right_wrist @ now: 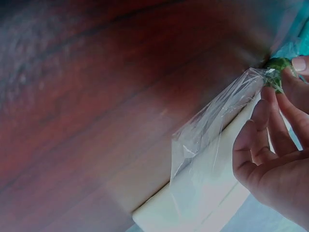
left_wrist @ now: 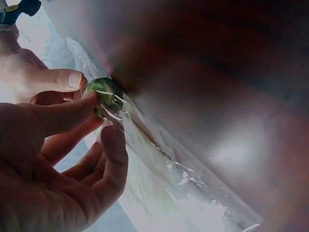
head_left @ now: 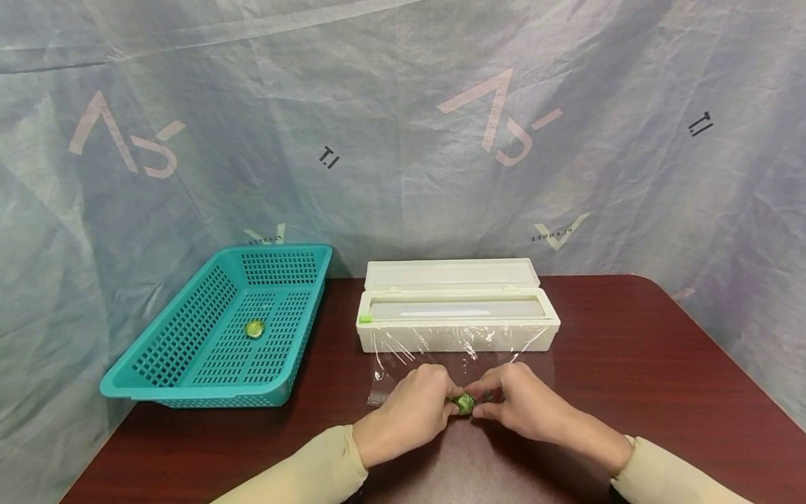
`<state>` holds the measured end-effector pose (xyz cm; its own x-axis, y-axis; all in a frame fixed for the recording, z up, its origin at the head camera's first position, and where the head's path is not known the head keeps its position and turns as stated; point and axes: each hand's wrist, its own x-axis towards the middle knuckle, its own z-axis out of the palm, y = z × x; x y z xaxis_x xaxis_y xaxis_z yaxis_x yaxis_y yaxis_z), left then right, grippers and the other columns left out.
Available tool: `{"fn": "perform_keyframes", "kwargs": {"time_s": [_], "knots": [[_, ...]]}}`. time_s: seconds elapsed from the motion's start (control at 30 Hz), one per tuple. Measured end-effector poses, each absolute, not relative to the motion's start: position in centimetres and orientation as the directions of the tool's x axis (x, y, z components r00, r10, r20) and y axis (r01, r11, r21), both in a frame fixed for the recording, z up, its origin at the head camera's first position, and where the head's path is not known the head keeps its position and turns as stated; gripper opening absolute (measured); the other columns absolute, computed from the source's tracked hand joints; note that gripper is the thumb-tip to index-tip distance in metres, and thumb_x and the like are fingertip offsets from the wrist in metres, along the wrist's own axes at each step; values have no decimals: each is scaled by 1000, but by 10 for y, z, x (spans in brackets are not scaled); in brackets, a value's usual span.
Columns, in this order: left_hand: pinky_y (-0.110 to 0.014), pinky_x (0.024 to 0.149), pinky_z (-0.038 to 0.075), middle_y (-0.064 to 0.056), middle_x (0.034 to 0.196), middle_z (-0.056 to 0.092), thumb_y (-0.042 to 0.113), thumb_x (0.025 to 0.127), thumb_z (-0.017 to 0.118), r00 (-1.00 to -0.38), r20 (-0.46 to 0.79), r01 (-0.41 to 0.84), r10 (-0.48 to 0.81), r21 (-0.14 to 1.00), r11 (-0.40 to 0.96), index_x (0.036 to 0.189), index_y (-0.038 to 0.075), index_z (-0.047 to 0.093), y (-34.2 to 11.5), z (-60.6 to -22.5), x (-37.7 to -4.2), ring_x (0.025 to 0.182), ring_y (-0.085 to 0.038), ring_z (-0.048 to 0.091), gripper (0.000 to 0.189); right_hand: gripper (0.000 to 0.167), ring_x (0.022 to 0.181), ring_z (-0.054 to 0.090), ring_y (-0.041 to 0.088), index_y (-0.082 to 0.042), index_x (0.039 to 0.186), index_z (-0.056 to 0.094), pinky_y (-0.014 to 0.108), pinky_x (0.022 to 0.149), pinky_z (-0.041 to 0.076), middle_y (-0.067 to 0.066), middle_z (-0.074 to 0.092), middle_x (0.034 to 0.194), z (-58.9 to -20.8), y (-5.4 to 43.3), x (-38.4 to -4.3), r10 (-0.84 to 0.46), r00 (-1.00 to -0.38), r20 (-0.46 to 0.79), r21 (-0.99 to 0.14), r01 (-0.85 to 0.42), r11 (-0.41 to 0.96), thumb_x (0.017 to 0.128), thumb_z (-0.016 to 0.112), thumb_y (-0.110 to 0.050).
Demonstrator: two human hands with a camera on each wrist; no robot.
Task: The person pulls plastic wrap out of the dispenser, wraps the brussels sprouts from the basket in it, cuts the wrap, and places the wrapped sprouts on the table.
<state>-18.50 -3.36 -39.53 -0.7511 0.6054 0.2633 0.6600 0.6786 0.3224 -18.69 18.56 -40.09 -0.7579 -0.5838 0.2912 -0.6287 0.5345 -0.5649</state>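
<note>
Film [head_left: 466, 360] clings to 1 green sprout [head_left: 464, 404] pinched by 2 hands [head_left: 412, 409] [head_left: 525, 404]; 1 basket [head_left: 208, 393] holds 1 yellowish sprout [head_left: 255, 329].

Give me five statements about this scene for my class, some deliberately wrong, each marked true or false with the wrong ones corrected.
1. The left hand and right hand meet at a small green vegetable. True.
2. The lid of the white box is closed. False: it stands open.
3. Clear film reaches from the box towards the hands. True.
4. The teal basket is right of the box. False: it is left of it.
5. One yellow-green vegetable lies in the basket. True.
</note>
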Motion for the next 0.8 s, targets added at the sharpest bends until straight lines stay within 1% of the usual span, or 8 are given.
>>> {"fn": "perform_keyframes", "kwargs": {"time_s": [0.13, 0.2, 0.43, 0.53, 0.63, 0.8], "knots": [[-21, 72, 56, 5, 86, 72, 5, 84, 87, -749, 252, 662, 613, 337, 670, 96, 12, 86, -32, -395, -188, 87, -5, 69, 14, 22, 87, 70, 8, -15, 104, 84, 31, 71, 58, -10, 77, 99, -401, 184, -186, -563, -773, 290, -564, -614, 552, 83, 89, -8], [-19, 71, 56, 5, 88, 75, 3, 85, 86, -748, 246, 661, 616, 346, 666, 96, 11, 86, -32, -394, -190, 88, -3, 68, 14, 24, 88, 69, 8, -13, 105, 83, 31, 72, 58, -9, 77, 100, -401, 183, -184, -547, -785, 291, -564, -602, 565, 83, 89, -7], [-15, 67, 53, 7, 91, 79, 4, 86, 86, -766, 190, 634, 614, 382, 673, 98, 11, 86, -30, -391, -193, 86, 3, 66, 14, 23, 77, 66, 2, -14, 103, 83, 26, 65, 56, -8, 77, 100, -404, 179, -182, -517, -805, 290, -592, -576, 564, 82, 89, -5], [-14, 67, 51, 7, 91, 79, 5, 86, 87, -773, 168, 620, 611, 402, 674, 100, 10, 86, -30, -390, -194, 83, 4, 66, 15, 23, 75, 65, 2, -14, 103, 83, 25, 64, 56, -7, 77, 99, -405, 179, -183, -513, -804, 301, -589, -579, 563, 82, 90, -7], [-13, 65, 49, 9, 88, 78, 5, 87, 86, -782, 144, 600, 606, 433, 672, 101, 11, 86, -31, -390, -196, 77, 6, 63, 15, 22, 74, 64, 2, -13, 103, 84, 26, 63, 55, -7, 77, 97, -405, 178, -185, -511, -800, 313, -579, -588, 565, 82, 91, -9], [-15, 63, 48, 11, 85, 78, 5, 89, 84, -791, 110, 574, 602, 471, 669, 102, 12, 86, -31, -391, -199, 70, 5, 56, 15, 22, 80, 67, 5, -12, 102, 84, 31, 68, 58, -7, 78, 96, -406, 179, -187, -511, -794, 330, -557, -601, 574, 81, 91, -10]]}}
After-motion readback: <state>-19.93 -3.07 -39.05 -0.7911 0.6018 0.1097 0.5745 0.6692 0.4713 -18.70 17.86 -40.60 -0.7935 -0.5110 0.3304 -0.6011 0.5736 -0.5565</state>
